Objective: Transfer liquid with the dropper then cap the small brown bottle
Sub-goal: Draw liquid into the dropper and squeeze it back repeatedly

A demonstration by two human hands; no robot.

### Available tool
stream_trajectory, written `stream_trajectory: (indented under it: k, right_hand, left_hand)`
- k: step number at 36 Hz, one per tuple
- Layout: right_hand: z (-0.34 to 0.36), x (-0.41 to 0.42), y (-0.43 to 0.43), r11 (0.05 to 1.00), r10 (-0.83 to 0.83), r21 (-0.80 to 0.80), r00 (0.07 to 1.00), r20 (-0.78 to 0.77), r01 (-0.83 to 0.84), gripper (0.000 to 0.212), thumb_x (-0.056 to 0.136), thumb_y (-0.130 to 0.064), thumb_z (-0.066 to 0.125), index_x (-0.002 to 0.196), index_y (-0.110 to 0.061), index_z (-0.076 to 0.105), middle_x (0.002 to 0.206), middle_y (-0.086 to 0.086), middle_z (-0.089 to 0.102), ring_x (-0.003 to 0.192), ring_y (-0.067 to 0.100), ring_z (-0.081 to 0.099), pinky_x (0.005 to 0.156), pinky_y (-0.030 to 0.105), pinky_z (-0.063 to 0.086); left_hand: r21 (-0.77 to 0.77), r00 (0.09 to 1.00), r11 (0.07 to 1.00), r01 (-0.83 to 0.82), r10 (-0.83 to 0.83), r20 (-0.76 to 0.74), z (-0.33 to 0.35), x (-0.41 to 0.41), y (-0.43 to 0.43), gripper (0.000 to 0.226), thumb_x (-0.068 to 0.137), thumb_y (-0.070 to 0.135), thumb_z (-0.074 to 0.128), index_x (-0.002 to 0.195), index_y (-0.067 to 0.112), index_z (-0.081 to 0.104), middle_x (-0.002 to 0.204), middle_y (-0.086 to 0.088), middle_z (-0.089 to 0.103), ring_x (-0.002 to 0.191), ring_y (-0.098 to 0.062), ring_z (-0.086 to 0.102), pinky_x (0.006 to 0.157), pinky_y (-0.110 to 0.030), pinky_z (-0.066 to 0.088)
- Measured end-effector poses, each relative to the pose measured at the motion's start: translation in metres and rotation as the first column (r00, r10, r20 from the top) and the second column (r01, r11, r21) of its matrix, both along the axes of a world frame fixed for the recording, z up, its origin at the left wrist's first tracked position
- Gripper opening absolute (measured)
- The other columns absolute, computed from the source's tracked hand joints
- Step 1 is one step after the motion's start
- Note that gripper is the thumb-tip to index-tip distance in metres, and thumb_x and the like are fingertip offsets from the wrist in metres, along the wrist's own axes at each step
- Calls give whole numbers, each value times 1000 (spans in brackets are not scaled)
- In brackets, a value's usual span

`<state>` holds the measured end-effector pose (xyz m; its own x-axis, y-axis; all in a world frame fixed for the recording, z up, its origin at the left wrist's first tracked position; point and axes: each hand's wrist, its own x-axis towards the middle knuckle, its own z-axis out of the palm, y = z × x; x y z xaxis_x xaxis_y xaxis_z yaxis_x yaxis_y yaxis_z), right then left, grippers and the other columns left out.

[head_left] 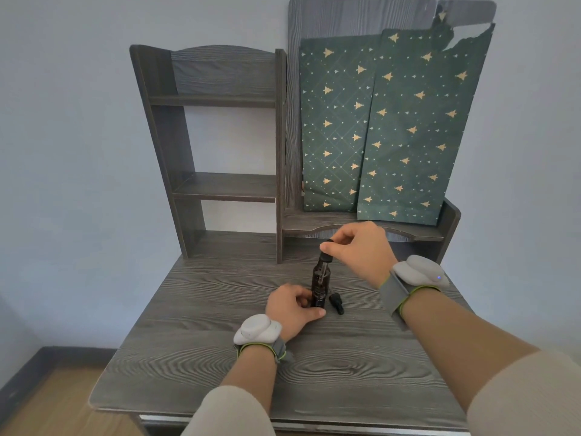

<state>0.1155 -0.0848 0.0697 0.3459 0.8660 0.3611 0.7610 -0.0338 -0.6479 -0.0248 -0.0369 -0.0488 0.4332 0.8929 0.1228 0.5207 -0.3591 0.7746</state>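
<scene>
Soft even daylight, faint shadows, wide-angle bowing at edges, slightly soft focus

Likely a room at home: a grey wood-grain desk (220, 357) with shelf hutch (220, 187) against a pale wall (63, 121), wooden floor (47, 404) below, green gift paper (393, 136) (gold trees) propped behind.

brown btl (320, 280) upright, dropper (323, 257) in neck, blk cap (335, 304) lying beside

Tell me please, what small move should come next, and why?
Probably lift the dropper straight up out of the brown bottle. The right hand pinches its bulb, its tube sits inside the neck, and the left hand steadies the bottle's base. A black cap lies beside it on the table.
</scene>
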Motion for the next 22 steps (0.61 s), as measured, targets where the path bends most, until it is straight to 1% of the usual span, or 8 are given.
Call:
stream_trajectory:
  k: [4, 9, 14, 19, 22]
  right_hand:
    - [-1, 1, 1, 1000, -1, -21, 1000, 11, 1, 20, 73, -33, 77, 76, -13, 75, 72, -1, 70, 69, 9, 59, 70, 25, 49]
    - [-3, 2, 1, 1000, -9, -25, 1000, 20, 10, 18, 75, -32, 76, 74, -14, 75, 70, 0, 69, 66, 10, 58, 68, 25, 48]
    - [-3, 2, 1, 1000, -9, -23, 999, 32, 9, 18, 76, -30, 75, 73, -13, 74, 62, -5, 61, 63, 10, 54, 67, 25, 43]
    - [0, 1, 1, 1000, -27, 11, 1000, -14, 27, 19, 75, -32, 75, 72, -14, 73, 64, -3, 63, 64, 11, 55, 65, 25, 45]
    - [3, 1, 1, 999, -38, 35, 999, -38, 40, 19, 77, -31, 74, 73, -13, 73, 65, -2, 65, 66, 13, 58, 65, 26, 48]
  left_hand:
    - [3, 1000, 1000, 4, -4, 9, 0, 0, 0, 32, 65, 39, 80, 92, 23, 73, 75, 7, 56, 69, -9, 51, 63, -21, 39]
    - [3, 1000, 1000, -7, 7, 17, 0, 0, 0, 34, 64, 39, 81, 93, 21, 74, 75, 7, 55, 69, -9, 51, 69, -24, 43]
    - [4, 1000, 1000, -1, 1, 17, 0, 0, 0, 35, 64, 39, 80, 93, 22, 74, 74, 9, 54, 67, -7, 49, 67, -21, 41]
    - [-4, 1000, 1000, 4, -4, 22, 0, 0, 0, 34, 64, 39, 81, 93, 22, 74, 75, 9, 54, 68, -6, 49, 68, -21, 42]
    - [-7, 1000, 1000, 3, -3, 23, 0, 0, 0, 34, 64, 40, 81, 93, 24, 74, 74, 11, 53, 66, -4, 48, 64, -18, 39]
